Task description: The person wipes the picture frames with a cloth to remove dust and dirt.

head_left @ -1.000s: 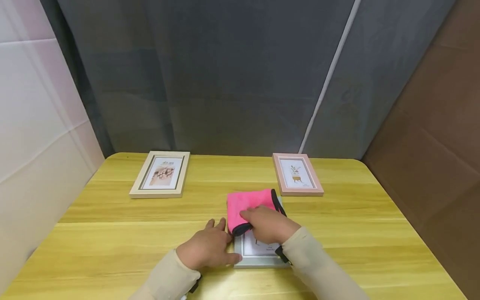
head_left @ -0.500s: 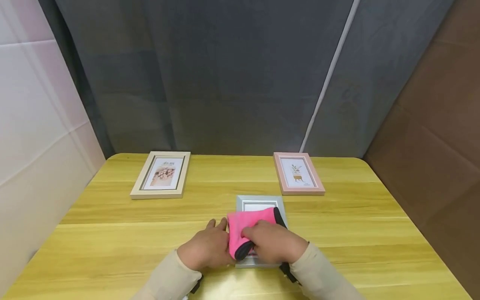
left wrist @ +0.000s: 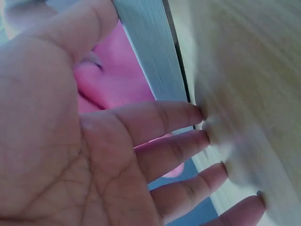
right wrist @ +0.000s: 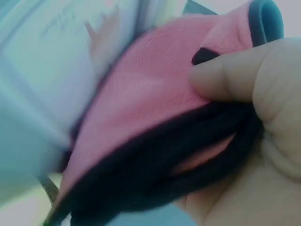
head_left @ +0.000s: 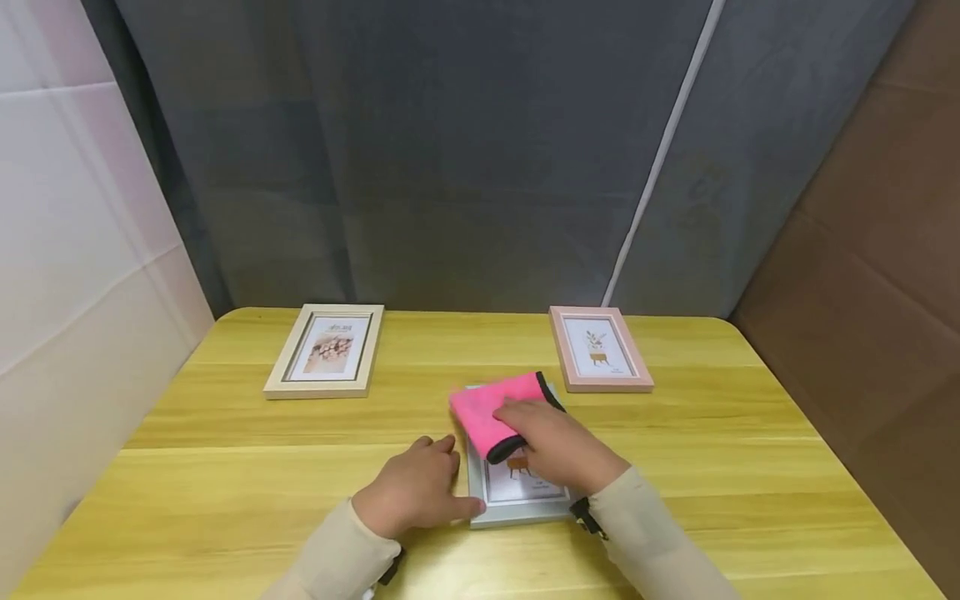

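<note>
A silver-grey picture frame [head_left: 517, 512] lies flat on the table, its upper part covered by a folded pink cloth [head_left: 483, 414] with black edging. My right hand [head_left: 562, 442] grips this cloth; in the right wrist view the thumb [right wrist: 225, 75] presses on the pink fabric [right wrist: 150, 70] from above, while the other fingers are mostly hidden. Beside the frame's left edge is my left hand [head_left: 420, 487], its thumb at the lower left corner. In the left wrist view its fingers [left wrist: 174, 150] extend past the frame's side [left wrist: 150, 47], fingertips on the tabletop.
Toward the back left of the wooden table [head_left: 225, 500] lies a cream picture frame [head_left: 285, 389]. A pink picture frame [head_left: 607, 386] lies at the back right. Grey fabric [head_left: 465, 167] hangs behind the table, with white and brown sheets at the sides.
My right hand has moved the cloth toward me over the silver-grey frame, then back up to its upper part. The frame has turned slightly. My left hand stays at its left edge.
</note>
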Available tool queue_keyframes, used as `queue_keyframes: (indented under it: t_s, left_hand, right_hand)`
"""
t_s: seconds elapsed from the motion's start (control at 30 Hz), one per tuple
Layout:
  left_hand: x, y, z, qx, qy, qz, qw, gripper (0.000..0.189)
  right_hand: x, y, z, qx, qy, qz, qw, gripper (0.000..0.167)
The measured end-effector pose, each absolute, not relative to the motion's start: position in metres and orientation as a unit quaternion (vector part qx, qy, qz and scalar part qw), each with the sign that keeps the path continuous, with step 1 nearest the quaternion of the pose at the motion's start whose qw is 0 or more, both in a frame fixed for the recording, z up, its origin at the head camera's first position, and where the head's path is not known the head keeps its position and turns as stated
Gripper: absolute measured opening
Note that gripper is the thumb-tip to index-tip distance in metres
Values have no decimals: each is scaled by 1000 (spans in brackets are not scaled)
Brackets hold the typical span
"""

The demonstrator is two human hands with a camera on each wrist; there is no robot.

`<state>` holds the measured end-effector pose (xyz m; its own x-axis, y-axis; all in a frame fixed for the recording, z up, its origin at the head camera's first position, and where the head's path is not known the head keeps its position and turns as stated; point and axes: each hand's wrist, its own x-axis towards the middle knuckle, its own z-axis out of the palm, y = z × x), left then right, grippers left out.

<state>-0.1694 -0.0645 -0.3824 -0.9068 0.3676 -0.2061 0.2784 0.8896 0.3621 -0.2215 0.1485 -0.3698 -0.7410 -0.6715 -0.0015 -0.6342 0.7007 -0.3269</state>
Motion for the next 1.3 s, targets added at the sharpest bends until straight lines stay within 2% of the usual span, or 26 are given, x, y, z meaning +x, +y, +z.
queue_keyframes:
  t_s: [0.13,0.3,0.4,0.53,0.63,0.8,0.93,1.1,1.3]
  left_hand:
    - [-178,-75,-381,191,955,184,136,56]
    - [-205,-93,-381,184,949,236,100,32]
    - [-222,-96,-383,160,948,259,95,38]
    - [-232,-88,-390,139,947,266,116,42]
    - [-233,-83,-395,128,951,252,126,45]
    - [-233,-79,-402,121,958,237,106,46]
    - [-232,-79,-402,108,960,239,101,46]
    - [-233,-77,-398,107,959,240,109,47]
    - [-238,-77,-399,118,960,230,112,46]
  right_hand:
    - [-197,172,-360,-335,934,-127,3,45]
    - [-176,180,-364,-377,921,-83,48,46]
    - [-172,173,-371,-388,916,-62,79,46]
    - [-166,167,-375,-384,918,-41,89,49]
    - [-159,165,-373,-394,915,-36,77,53]
    - [-146,158,-368,-447,893,-39,42,57]
    - [-138,149,-375,-470,881,-37,42,62]
    - [-136,142,-384,-437,895,-34,81,72]
    - [-147,150,-376,-370,922,-28,109,67]
